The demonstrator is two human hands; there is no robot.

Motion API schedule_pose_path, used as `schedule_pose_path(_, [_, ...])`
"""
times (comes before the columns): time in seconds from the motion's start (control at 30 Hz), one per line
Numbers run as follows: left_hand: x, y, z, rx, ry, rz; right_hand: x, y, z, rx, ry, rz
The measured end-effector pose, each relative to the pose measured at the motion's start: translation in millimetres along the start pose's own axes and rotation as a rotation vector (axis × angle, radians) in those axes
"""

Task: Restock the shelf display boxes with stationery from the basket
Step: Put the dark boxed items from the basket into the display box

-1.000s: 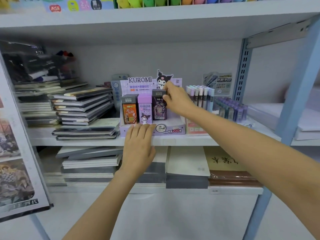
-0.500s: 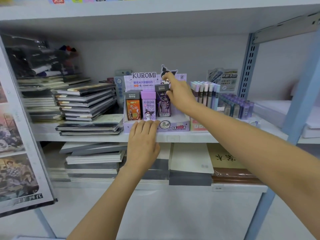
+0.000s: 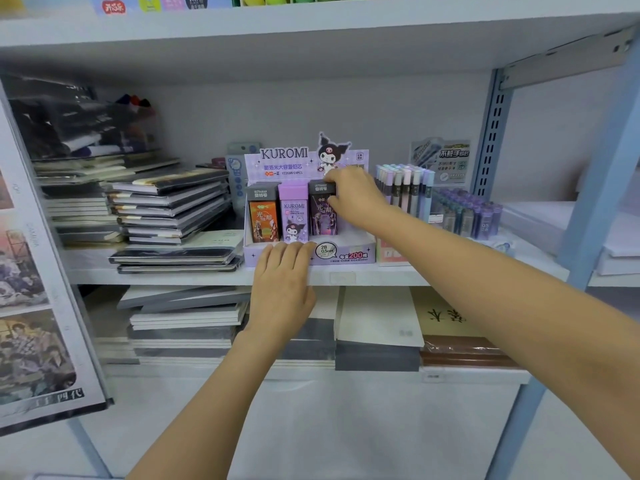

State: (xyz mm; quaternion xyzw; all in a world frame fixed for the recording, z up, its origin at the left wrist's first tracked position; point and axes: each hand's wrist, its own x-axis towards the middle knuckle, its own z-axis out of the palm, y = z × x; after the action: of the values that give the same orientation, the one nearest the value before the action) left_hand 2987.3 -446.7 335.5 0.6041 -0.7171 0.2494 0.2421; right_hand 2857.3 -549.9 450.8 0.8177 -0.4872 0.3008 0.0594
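Purple display box (image 3: 349, 258) still beneath flat left fingers (image 3: 287, 252); right fingers (image 3: 337, 175) now lower, pinch-tight around dark case (image 3: 321, 216).

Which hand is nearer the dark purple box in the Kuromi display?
Right. The right hand grips the dark purple box; the left hand rests lower, on the display front.

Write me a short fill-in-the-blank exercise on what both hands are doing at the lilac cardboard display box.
The right hand grips the dark purple lead pack, the ____ of the three upright packs.
The left hand rests with straight fingers on the ____ wall of the lilac cardboard display box.
Between it and the orange pack stands a lilac pack printed ____.
Missing words: rightmost; front; KUROMI.
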Motion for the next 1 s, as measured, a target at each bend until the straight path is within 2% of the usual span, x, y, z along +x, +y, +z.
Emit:
schedule_pose_path(0.1, [1, -2, -2, -0.010, -0.020, 0.013, -16, 0, -1, 0.038, -0.016, -0.031])
schedule_pose_path(0.2, [-8, 1, 0, -0.125, 0.057, -0.013, -57, -8, 5, 0.260, 0.221, -0.206])
schedule_pose_path(0.27, [-26, 9, 9, -0.184, 0.197, -0.043, -93, -12, 19, 0.415, 0.308, -0.330])
schedule_pose_path(0.33, [-53, 17, 29, -0.203, 0.308, -0.039, -132, -10, 43, 0.533, 0.294, -0.353])
schedule_pose_path(0.37, [-69, 21, 44, -0.224, 0.295, -0.038, -151, -6, 58, 0.571, 0.249, -0.331])
schedule_pose_path(0.43, [-106, 26, 79, -0.289, 0.110, -0.075, -188, 6, 95, 0.607, 0.111, -0.245])
schedule_pose_path(0.57, [-194, 37, 144, -0.437, -0.472, -0.175, -255, 38, 178, 0.552, -0.246, -0.038])
schedule_pose_path(0.73, [-290, 60, 200, -0.381, -0.943, -0.182, -341, 90, 263, 0.420, -0.687, 0.143])
schedule_pose_path(0.83, [-321, 70, 215, -0.305, -1.031, -0.178, -394, 110, 298, 0.406, -0.844, 0.258])
schedule_pose_path(1.0, [-347, 79, 224, -0.267, -0.888, -0.142, -447, 116, 342, 0.354, -0.987, 0.380])
